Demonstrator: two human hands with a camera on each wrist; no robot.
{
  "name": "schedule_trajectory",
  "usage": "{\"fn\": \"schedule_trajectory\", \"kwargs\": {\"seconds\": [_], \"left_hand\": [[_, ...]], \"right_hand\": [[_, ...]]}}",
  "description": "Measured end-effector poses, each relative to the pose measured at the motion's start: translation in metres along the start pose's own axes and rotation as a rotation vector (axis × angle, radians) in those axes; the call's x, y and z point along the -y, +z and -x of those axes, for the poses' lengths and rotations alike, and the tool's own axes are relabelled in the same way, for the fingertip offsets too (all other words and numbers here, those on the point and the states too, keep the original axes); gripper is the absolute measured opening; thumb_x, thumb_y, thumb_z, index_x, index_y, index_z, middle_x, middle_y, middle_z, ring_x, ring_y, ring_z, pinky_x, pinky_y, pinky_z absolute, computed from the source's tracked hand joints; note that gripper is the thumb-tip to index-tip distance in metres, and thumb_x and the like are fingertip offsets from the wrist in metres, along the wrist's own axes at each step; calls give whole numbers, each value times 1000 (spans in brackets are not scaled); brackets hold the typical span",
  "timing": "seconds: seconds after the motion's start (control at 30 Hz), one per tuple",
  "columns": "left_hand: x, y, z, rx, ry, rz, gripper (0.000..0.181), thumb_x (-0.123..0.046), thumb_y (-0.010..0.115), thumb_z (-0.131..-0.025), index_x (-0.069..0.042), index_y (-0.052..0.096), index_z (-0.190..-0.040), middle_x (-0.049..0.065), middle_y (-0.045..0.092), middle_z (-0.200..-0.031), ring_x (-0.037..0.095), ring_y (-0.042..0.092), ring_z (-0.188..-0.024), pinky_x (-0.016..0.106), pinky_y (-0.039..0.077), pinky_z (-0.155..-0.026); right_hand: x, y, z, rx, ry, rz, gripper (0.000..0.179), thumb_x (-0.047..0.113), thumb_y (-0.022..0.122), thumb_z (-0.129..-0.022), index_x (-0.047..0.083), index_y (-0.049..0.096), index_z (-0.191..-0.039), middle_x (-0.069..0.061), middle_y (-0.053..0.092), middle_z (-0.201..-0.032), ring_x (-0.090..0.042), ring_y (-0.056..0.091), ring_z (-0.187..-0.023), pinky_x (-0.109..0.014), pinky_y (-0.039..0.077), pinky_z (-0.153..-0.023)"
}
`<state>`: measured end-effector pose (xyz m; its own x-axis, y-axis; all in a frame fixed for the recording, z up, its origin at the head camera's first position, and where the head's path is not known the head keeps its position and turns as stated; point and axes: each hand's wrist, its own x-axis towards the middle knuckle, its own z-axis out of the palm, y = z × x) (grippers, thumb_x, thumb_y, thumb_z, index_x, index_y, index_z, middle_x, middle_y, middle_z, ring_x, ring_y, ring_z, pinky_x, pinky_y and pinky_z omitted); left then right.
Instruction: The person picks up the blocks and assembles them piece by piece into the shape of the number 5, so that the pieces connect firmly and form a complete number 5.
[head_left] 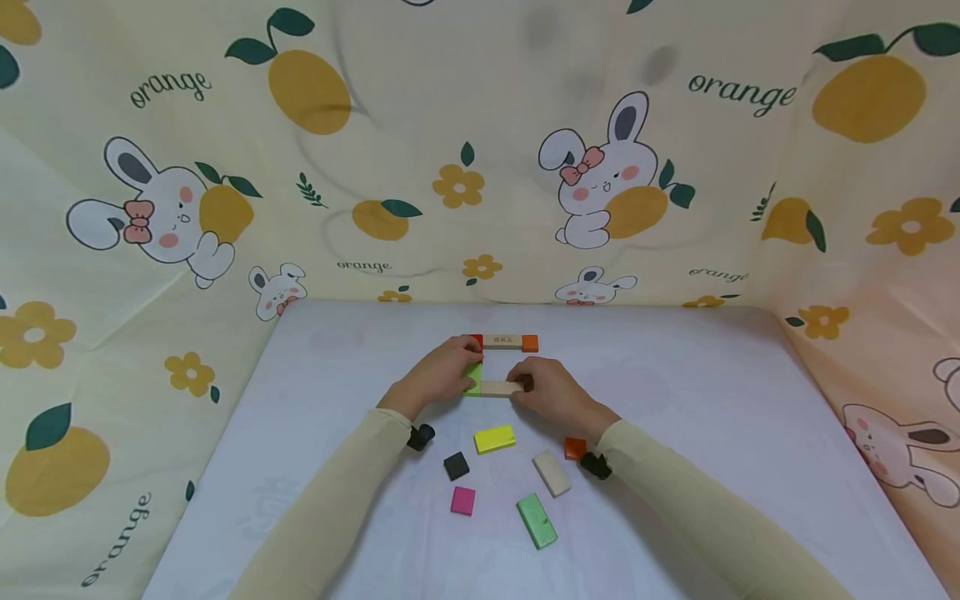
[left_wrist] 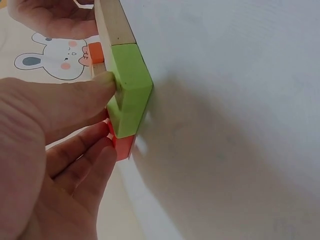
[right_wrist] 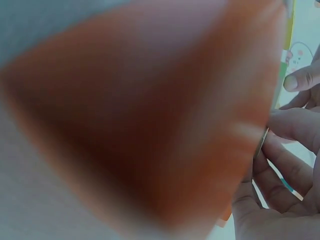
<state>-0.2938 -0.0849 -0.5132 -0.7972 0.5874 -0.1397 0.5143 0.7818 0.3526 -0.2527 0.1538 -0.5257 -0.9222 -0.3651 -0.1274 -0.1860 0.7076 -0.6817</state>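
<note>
A light green block (left_wrist: 132,87) joins a red block (left_wrist: 124,147) at one end and a plain wooden block (head_left: 497,389) at the other. My left hand (head_left: 440,373) holds the green block, its thumb against the side and its fingers curled beside the red one. At the wooden block's right end, my right hand (head_left: 553,390) pinches it between thumb and fingers. Along the far side, a wooden block with dark markings (head_left: 502,341) lies between the red block and an orange block (head_left: 530,342). A large blurred orange shape (right_wrist: 165,115) covers much of the right wrist view.
Nearer on the white tabletop (head_left: 300,500) lie a yellow block (head_left: 494,439), a black block (head_left: 456,466), a pink block (head_left: 462,501), a pale wooden block (head_left: 551,473) and a green block (head_left: 537,521). Another orange block (head_left: 575,448) sits by the right wrist. Printed cloth surrounds the table's far side.
</note>
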Motion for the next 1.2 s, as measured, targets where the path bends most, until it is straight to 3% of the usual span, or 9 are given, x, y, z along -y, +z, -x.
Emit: {"fn": "schedule_trajectory", "kwargs": {"seconds": [0.23,0.47,0.7,0.93,1.03,1.2], "left_hand": [[-2,0,0,-27,13,6,49,-13,82,-98,-4,69,-145,9,58,-146,26,53,-135,41,42,-119],[-6,5,1,-98,54,35,44,-4,83,-95,-10,73,-137,7,60,-139,23,54,-128,39,46,-114],[-12,11,14,-150,86,78,36,-6,76,-101,-13,74,-136,5,61,-136,22,54,-128,39,48,-112],[-16,20,43,-111,189,-48,38,-17,67,-107,-15,71,-145,2,57,-144,20,49,-133,34,49,-112],[-20,23,47,-101,221,-80,42,-16,64,-108,-12,67,-150,3,56,-150,20,48,-138,34,48,-113],[-25,30,48,-68,207,-155,46,-18,62,-107,-15,63,-153,2,57,-148,19,49,-136,33,47,-113]], "right_hand": [[0,0,0,-3,5,3,18,11,83,-97,13,80,-114,4,69,-103,-21,60,-91,-38,55,-86],[0,0,2,0,8,-3,19,11,82,-97,13,80,-115,3,68,-102,-22,59,-91,-38,54,-84],[-1,-2,2,-1,-32,-17,21,10,81,-96,12,80,-117,3,69,-103,-21,59,-91,-38,53,-83],[-2,-4,3,2,-38,-32,23,10,79,-97,14,79,-120,3,71,-109,-21,61,-95,-39,56,-88],[-5,-6,3,-3,-35,-29,23,10,78,-97,14,79,-120,4,71,-110,-22,61,-96,-40,56,-90],[-5,-2,3,3,-47,-29,26,7,80,-96,11,78,-121,2,70,-109,-22,60,-95,-38,55,-88]]}}
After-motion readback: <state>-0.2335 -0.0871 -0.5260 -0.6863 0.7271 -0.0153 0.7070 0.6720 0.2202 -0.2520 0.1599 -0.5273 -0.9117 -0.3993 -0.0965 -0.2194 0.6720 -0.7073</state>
